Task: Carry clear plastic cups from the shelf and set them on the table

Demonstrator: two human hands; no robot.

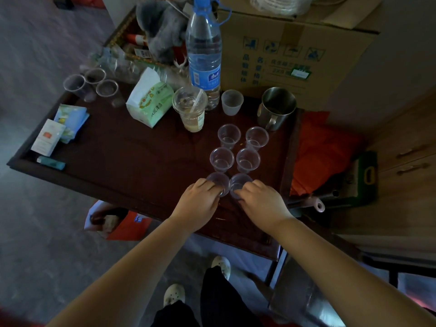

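Note:
Several clear plastic cups stand upright in two columns on the dark wooden table (132, 156). The far pair is a cup (228, 136) and a cup (256, 138); behind my hands stand a cup (221, 159) and a cup (248, 160). My left hand (197, 202) grips the near left cup (219, 181), which rests on the table. My right hand (260, 201) grips the near right cup (239, 182) beside it. Three more clear cups (90, 84) stand at the table's far left corner.
At the back of the table stand a large water bottle (204, 50), a lidded drink cup (190, 109), a frosted cup (232, 101), a steel mug (277, 107) and a tissue pack (148, 97). A cardboard box (295, 50) rises behind. Small packets (59, 131) lie at the left.

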